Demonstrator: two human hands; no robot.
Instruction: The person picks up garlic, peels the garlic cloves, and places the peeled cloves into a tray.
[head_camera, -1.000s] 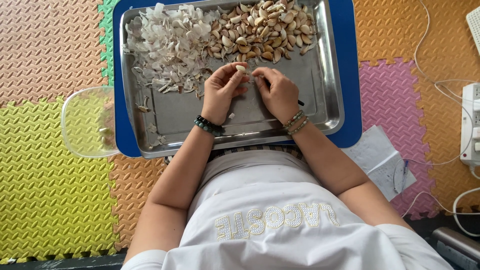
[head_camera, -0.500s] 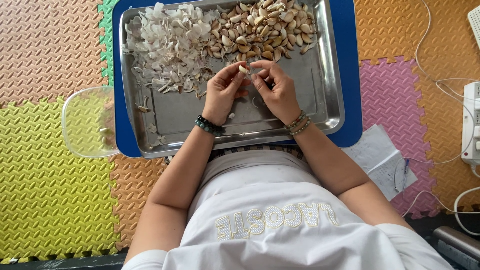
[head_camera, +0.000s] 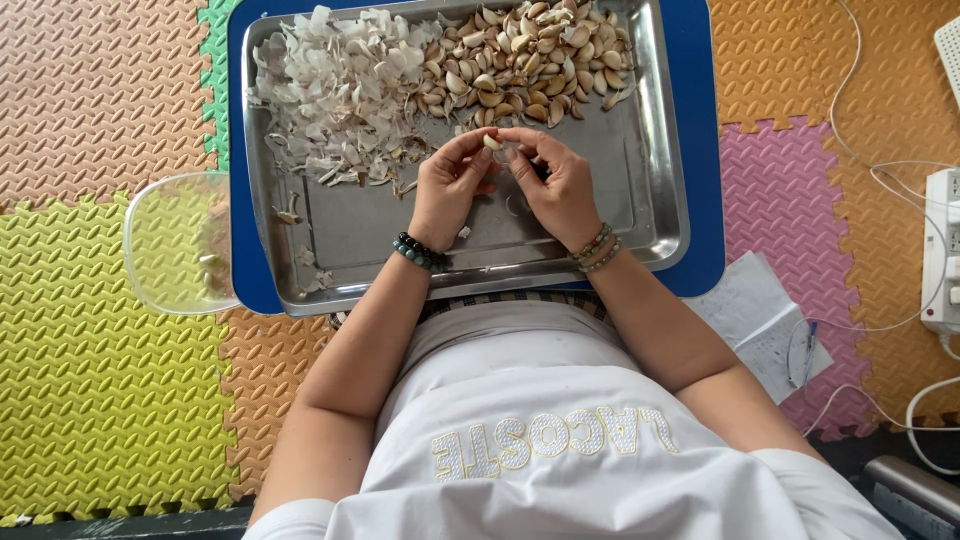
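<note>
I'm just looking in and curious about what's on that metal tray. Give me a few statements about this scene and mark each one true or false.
1. Both hands meet over the metal tray and pinch one garlic clove between their fingertips. True.
2. The pile of papery skins lies in the tray's far left part, and the heap of unpeeled cloves lies to its right. True.
3. The clear plastic bowl sits inside the tray. False: it sits on the foam floor mat, beside the tray's left edge.
4. The left hand wears no jewellery. False: a dark bead bracelet circles its wrist.
5. The right hand rests flat on the tray. False: it is raised, fingers curled at the clove.
</note>
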